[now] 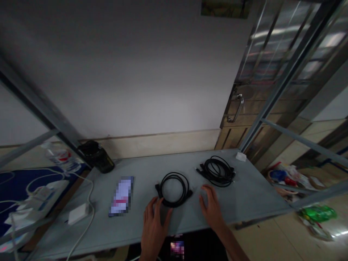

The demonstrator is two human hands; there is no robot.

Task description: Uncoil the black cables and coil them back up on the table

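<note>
A black cable coiled in a ring [174,189] lies on the grey table [252,195], just ahead of my hands. My left hand [155,221] rests flat on the table with its fingers stretched out, fingertips touching the near left edge of the coil. My right hand [211,207] lies flat too, fingers spread, just right of that coil and holding nothing. A second, thicker bundle of black cable [217,171] sits further back on the right, beyond my right hand.
A phone [121,195] lies left of the coil. A white charger [78,213] with white wire sits at the left edge. A dark jar [96,156] and a plastic bottle [63,158] stand at the back left. A small white object [240,156] is at the back right corner. Metal frame bars flank the table.
</note>
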